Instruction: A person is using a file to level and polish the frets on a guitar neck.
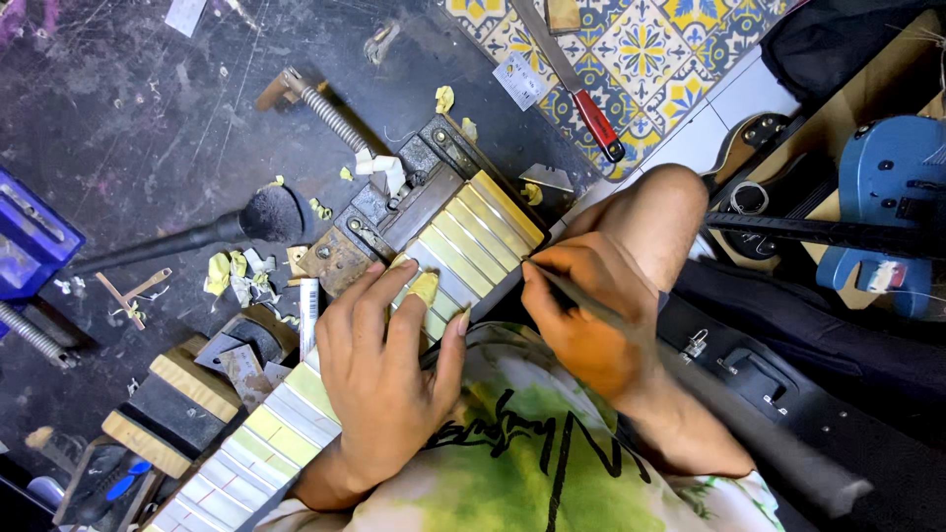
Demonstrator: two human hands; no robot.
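Across the person's lap lies a guitar neck [448,251], its taped frets running from the lower left up to the heel near the middle of the view. Left hand [386,369] comes in from below, wrist bent, palm down and fingers spread flat over the fretboard, pressing it steady; nothing is gripped, the hand is simply open on the wood, fingertips just beside a scrap of yellow tape [425,287]. Right hand [581,315] reaches in from the right, forearm angled across the knee, fingers pinched closed around a thin dark tool [572,292], held like a pen, its tip touching the edge of the neck near the upper frets. On the dark surface [138,118] to the left rests a black brush [212,234], with torn tape bits [232,274] scattered near it. A red-handled blade [576,89] lies on the patterned tiles above, well apart. Blue guitar body [892,197] sits at far right.
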